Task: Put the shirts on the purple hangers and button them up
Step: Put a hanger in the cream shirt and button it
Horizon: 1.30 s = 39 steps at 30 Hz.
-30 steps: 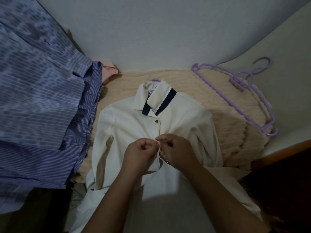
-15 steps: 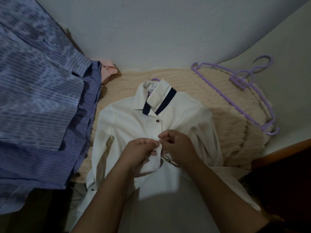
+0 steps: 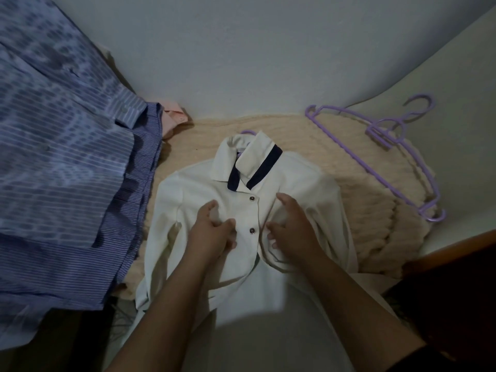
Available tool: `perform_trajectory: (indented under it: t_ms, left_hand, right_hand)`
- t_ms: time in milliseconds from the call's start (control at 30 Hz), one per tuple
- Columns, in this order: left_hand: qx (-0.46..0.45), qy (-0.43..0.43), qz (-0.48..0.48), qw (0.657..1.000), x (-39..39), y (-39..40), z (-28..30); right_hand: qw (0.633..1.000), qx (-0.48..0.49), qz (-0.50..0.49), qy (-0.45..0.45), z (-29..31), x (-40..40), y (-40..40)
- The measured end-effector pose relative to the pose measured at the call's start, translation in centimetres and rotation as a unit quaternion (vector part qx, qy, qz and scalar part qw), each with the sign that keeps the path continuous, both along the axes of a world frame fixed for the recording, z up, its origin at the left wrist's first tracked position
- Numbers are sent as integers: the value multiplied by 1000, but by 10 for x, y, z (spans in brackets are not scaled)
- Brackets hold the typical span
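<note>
A cream shirt [image 3: 298,183] with a navy-trimmed collar lies front up on a beige knitted blanket [image 3: 375,218]. The hook of a purple hanger [image 3: 248,132] peeks out above its collar. Two dark buttons [image 3: 252,214] on the placket are fastened. My left hand [image 3: 212,232] rests on the shirt front just left of the lower button, fingers loosely bent. My right hand [image 3: 292,226] lies on the cloth right of the placket, fingers spread and slightly curled. Neither hand holds anything that I can see.
Spare purple hangers [image 3: 386,154] lie on the blanket's right edge. Blue striped and patterned shirts [image 3: 59,170] hang at the left, with a pink shirt [image 3: 173,116] behind them. A white wall stands behind. A dark wooden edge [image 3: 451,251] sits at the right.
Both hands pinched the placket together at the second button. They have let go and moved apart, one to each side, and the second button now shows fastened.
</note>
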<state>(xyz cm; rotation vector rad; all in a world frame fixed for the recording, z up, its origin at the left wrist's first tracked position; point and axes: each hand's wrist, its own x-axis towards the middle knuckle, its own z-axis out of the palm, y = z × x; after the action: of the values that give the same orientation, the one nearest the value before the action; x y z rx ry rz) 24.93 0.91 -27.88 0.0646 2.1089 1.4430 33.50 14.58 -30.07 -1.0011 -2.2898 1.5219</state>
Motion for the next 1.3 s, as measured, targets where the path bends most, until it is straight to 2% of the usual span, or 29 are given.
perform_trajectory:
  t_ms: [100, 200, 233, 400, 533, 733, 833, 933, 1000, 1133, 1300]
  left_hand:
    - [-86, 55, -64, 993, -15, 5, -3]
    - [-100, 62, -54, 992, -28, 14, -13]
    - [-101, 58, -49, 992, -31, 15, -16]
    - [-21, 86, 25, 996, -48, 30, -13]
    - [-44, 200, 8, 979, -79, 55, 1]
    - [-14, 229, -4, 973, -110, 89, 7]
    - [1, 185, -21, 983, -98, 86, -4]
    - [-2, 161, -30, 987, -78, 74, -14]
    - [-6, 178, -37, 983, -64, 62, -14]
    - [0, 146, -36, 989, -27, 29, -5]
    - [-119, 251, -92, 956, -2, -15, 0]
  right_hand:
    - [999, -2, 25, -42, -2, -11, 8]
    - [994, 97, 20, -50, -3, -21, 16]
    - [994, 101, 11, -45, -3, -24, 20]
    - [998, 51, -43, 16, 0, -45, 54]
    - [996, 11, -71, 57, 12, -70, 83]
    - [988, 22, -80, 134, 25, -99, 111]
    - [995, 8, -46, 86, 25, -90, 106]
    - [998, 43, -14, 32, 23, -69, 92]
    - [996, 78, -7, 38, 21, -50, 79]
    - [985, 160, 6, 59, 24, -1, 46]
    - [962, 272, -5, -39, 28, 57, 23]
